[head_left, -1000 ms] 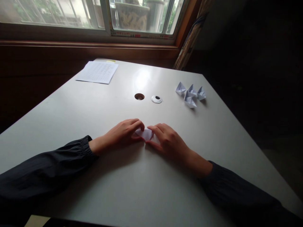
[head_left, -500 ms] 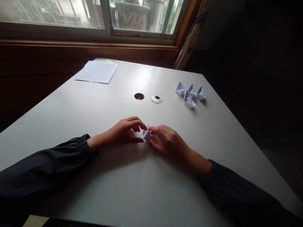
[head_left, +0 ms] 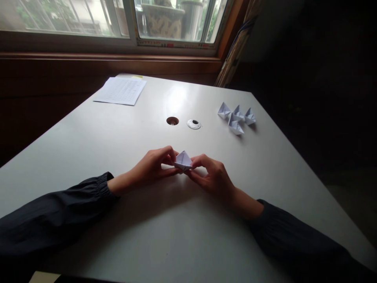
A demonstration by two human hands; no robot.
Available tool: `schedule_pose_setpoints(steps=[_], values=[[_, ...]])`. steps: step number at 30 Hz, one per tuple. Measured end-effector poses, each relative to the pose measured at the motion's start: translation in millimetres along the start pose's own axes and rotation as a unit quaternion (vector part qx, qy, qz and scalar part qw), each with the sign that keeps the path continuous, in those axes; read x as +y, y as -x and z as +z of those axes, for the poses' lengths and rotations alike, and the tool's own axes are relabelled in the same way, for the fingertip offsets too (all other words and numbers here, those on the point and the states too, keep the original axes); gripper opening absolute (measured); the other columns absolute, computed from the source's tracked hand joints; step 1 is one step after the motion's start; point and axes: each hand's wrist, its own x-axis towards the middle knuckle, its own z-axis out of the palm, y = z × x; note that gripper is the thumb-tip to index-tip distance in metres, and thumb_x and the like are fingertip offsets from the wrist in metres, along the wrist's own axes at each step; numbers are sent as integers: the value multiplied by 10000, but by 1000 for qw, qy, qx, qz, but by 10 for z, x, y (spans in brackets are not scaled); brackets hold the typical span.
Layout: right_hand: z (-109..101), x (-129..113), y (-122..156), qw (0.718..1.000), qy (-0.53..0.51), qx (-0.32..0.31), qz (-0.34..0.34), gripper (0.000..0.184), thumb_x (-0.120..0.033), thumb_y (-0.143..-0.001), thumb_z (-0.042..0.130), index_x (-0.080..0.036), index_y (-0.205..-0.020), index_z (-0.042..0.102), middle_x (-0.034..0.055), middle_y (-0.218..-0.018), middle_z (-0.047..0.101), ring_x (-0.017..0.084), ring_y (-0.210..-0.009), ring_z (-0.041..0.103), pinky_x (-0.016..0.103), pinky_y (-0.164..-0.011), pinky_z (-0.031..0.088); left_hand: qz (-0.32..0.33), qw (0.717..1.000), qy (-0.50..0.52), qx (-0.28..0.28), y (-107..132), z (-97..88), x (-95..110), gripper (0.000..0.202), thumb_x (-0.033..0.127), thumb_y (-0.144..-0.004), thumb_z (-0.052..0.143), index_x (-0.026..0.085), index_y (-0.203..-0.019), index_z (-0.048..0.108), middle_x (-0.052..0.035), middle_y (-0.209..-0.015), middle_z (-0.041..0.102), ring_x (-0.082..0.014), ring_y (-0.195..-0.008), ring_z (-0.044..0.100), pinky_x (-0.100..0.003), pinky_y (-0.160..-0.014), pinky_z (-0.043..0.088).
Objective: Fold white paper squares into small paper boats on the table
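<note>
A small white folded paper boat (head_left: 183, 160) is held at the middle of the white table (head_left: 165, 228), its pointed peak upward. My left hand (head_left: 157, 163) pinches its left end between thumb and fingers. On the opposite end, my right hand (head_left: 210, 171) grips it the same way, forefinger bent and thumb underneath. The tips of some fingers are hidden behind the paper. Farther off to the right, several similar paper boats (head_left: 236, 125) stand grouped close together.
A stack of written paper sheets (head_left: 120, 91) lies at the far left corner. Beyond my hands are a round cable hole (head_left: 172, 121) and its loose grommet cover (head_left: 194, 124). A window (head_left: 176, 23) and a tied curtain (head_left: 235, 49) are behind the table.
The paper boat has turned so its broad side faces me and its hull is spread wider. Both hands have shifted from its top to grip its two ends.
</note>
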Motion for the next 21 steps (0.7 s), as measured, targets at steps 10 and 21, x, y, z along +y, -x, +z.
schedule_pose_setpoints(steps=[10, 21], values=[[124, -87, -95, 954, -251, -13, 163, 373, -354, -905, 734, -228, -1203, 547, 53, -974, 745, 212, -879, 749, 369, -800, 617, -49, 993, 104, 27, -23, 56, 82, 423, 278, -863, 746, 197, -1222, 538, -60, -997, 717, -186, -850, 749, -268, -719, 584], [105, -89, -184, 921, -296, 6, 252, 320, -473, -833, 791, -173, -830, 679, 34, -780, 706, 180, -729, 673, 311, -671, 541, -104, 988, 113, 0, -20, 76, 49, 324, 358, -852, 771, 170, -1041, 586, -33, -886, 711, -151, -718, 715, -213, -580, 503]])
